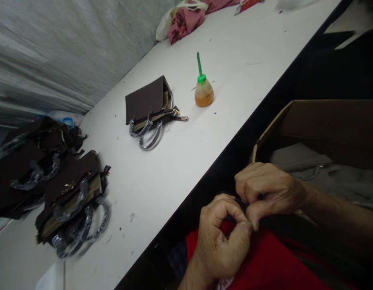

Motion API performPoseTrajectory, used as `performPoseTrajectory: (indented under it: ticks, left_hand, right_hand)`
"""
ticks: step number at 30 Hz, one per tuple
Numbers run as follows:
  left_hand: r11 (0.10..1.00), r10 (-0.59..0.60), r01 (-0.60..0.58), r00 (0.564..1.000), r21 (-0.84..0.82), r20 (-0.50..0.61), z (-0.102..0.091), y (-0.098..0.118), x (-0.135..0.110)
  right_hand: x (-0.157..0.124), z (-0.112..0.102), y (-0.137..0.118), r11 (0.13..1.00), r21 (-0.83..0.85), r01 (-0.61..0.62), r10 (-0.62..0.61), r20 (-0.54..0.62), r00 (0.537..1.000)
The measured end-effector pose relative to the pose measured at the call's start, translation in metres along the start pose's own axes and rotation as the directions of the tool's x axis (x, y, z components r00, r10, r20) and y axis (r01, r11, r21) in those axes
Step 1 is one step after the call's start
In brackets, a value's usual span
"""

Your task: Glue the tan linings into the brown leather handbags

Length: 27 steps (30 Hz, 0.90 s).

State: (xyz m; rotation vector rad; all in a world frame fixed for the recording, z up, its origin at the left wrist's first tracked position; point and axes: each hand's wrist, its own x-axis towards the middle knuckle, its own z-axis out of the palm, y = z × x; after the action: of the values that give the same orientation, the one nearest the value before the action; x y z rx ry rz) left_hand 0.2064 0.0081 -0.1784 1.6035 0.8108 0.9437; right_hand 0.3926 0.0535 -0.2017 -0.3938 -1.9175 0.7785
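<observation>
My left hand and my right hand meet at the fingertips above the red cloth over my lap. Both are closed in a pinch, thumbs against fingers. Whatever lies between them is too small or too hidden to make out. Beyond them on the white table, a dark brown handbag lies on its side, its clear-wrapped handles toward me and a gold zip pull at one end. A squeeze bottle with a green nozzle and amber liquid stands upright beside it.
More dark brown handbags are heaped at the table's left end. Pink cloth lies at the far end, and a grey sheet hangs behind the white table. To my right, an open cardboard box contains grey items.
</observation>
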Motion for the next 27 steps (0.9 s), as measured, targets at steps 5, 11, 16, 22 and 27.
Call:
performPoseTrajectory:
  ticks: [5, 11, 16, 22, 27]
  left_hand:
    - [0.983, 0.059, -0.032, 0.987, 0.179, -0.148, 0.005, -0.007, -0.005]
    - [0.866, 0.389, -0.267, 0.891, 0.422, -0.234, 0.015, -0.007, -0.004]
    - [0.793, 0.486, -0.323, 0.846, 0.517, -0.217, 0.011, -0.007, -0.005]
    - [0.874, 0.462, -0.378, 0.842, 0.305, -0.28, 0.013, -0.012, -0.009]
    - [0.931, 0.354, -0.348, 0.793, 0.109, -0.496, 0.024, -0.02, -0.011]
  right_hand:
    - [-0.005, 0.004, -0.002, 0.985, -0.174, 0.013, -0.039, -0.148, 0.988]
    - [-0.009, 0.015, -0.008, 0.956, -0.292, -0.031, -0.051, -0.271, 0.961]
    - [-0.005, 0.018, -0.013, 0.959, -0.279, -0.045, -0.044, -0.304, 0.952]
    - [0.002, 0.016, -0.015, 0.971, -0.24, 0.003, -0.072, -0.282, 0.957]
    - [0.004, 0.015, -0.015, 0.974, -0.225, 0.016, -0.078, -0.268, 0.96]
